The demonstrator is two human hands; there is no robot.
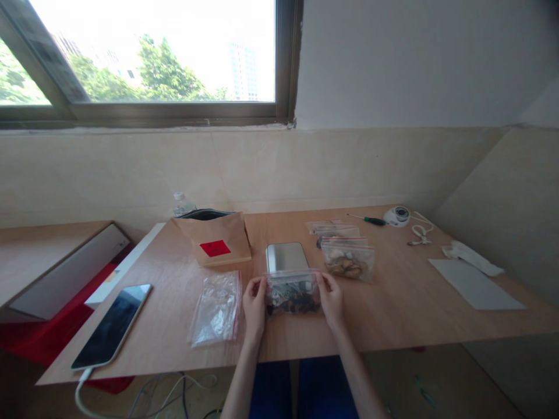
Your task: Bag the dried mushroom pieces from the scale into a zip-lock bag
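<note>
Between my two hands is a clear zip bag (292,294) with dark, dried-looking pieces in its bottom. My left hand (254,302) pinches its upper left corner, and my right hand (331,297) pinches the upper right corner. Just behind the bag lies a flat silver-topped scale (287,256), its front edge partly covered by the bag. Left of my left hand lie flat clear zip bags (217,308) with a red seal strip. Beyond my right hand stand several filled zip bags; the nearest bag (348,262) holds brown pieces.
A brown paper pouch (218,238) with a red label stands open at the back left, a plastic bottle (181,205) behind it. A phone (114,325) lies at the left edge, cabled. Back right are a screwdriver (373,221), a white dome camera (397,216) and a white sheet (476,284).
</note>
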